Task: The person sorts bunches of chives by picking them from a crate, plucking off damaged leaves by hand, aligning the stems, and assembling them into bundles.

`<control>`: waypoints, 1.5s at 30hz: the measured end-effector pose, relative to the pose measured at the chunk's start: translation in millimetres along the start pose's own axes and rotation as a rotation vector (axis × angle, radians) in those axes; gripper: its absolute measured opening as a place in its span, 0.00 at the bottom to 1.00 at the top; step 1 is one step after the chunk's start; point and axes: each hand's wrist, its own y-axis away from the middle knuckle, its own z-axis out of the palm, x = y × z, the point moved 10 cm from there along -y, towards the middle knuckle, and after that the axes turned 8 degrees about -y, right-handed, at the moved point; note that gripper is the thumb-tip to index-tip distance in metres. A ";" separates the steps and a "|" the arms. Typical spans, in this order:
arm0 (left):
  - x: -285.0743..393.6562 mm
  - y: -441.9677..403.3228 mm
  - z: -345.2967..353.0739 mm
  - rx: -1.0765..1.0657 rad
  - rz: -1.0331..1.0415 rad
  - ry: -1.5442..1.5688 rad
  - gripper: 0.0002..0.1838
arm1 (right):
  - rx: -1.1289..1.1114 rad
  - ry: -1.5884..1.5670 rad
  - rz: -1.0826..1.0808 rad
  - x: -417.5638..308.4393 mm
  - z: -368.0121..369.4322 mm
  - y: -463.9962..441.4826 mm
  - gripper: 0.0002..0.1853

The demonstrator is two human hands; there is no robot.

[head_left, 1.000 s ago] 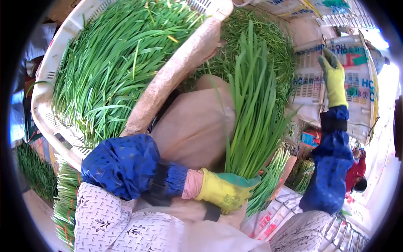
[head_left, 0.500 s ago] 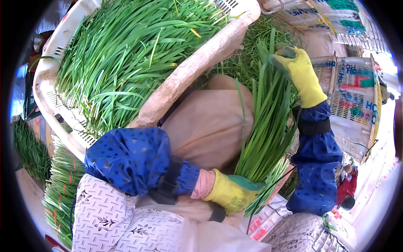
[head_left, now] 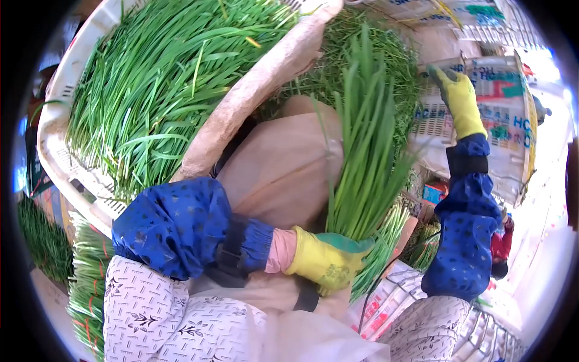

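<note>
My left hand [head_left: 332,260], in a yellow and green glove, is closed round the lower end of a bunch of garlic chives [head_left: 365,163]. The long flat leaves fan upward from the grip over my covered lap, slightly blurred at the right edge. My right hand [head_left: 457,99], gloved the same way, is raised to the right of the bunch, apart from the leaves. Its fingers are spread, with nothing seen between them, in front of a white printed crate [head_left: 476,120]. A large white basket [head_left: 51,142] of loose chives [head_left: 163,90] stands at upper left, its near rim wrapped in cloth [head_left: 253,90].
Loose green trimmings [head_left: 398,66] lie beyond my knees. Tied bundles [head_left: 90,289] with red bands stand at lower left. Another batch of chives [head_left: 386,241] sits behind my left hand. A person in red [head_left: 500,244] is at the far right.
My right hand has come off the upper leaves and moved right, its fingers parting. The bunch in my left hand now stands more upright and its leaves spread. The view has shifted slightly.
</note>
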 end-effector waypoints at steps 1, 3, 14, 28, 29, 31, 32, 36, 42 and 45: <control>0.8 -2.0 0.8 -0.055 0.025 -0.070 0.08 | 0.024 0.100 0.001 -1.5 -13.8 16.4 0.14; 3.1 -9.7 -4.9 -0.037 0.080 -0.130 0.08 | 0.040 -0.087 -0.094 -1.8 -28.2 51.0 0.14; -189.2 8.6 -287.5 0.639 -0.780 -0.054 0.11 | 0.498 -0.688 0.033 8.0 -104.2 297.3 0.18; -221.8 154.9 -379.8 1.191 -0.407 0.780 0.08 | 0.380 -0.647 -0.283 -47.9 -13.8 358.0 0.19; -229.5 180.2 -377.1 1.383 -0.482 0.773 0.07 | 0.408 -0.670 -0.277 -46.5 -18.8 361.8 0.19; -201.7 140.5 -350.4 1.212 -0.404 0.842 0.05 | 0.460 -0.716 -0.265 -43.8 -28.8 369.1 0.19; -200.6 145.5 -345.4 1.236 -0.382 0.842 0.05 | 0.516 -0.763 -0.274 -41.5 -35.9 373.8 0.19; -204.0 153.4 -321.8 1.237 -0.494 0.837 0.07 | 0.598 -0.914 -0.117 -12.1 -39.0 382.2 0.17; -218.0 156.7 -300.9 1.226 -0.512 0.986 0.07 | 0.632 -0.964 -0.098 -3.7 -33.0 389.2 0.18; -220.5 172.3 -301.8 1.387 -0.476 0.959 0.07 | 0.622 -0.928 -0.091 -6.4 -32.1 385.2 0.19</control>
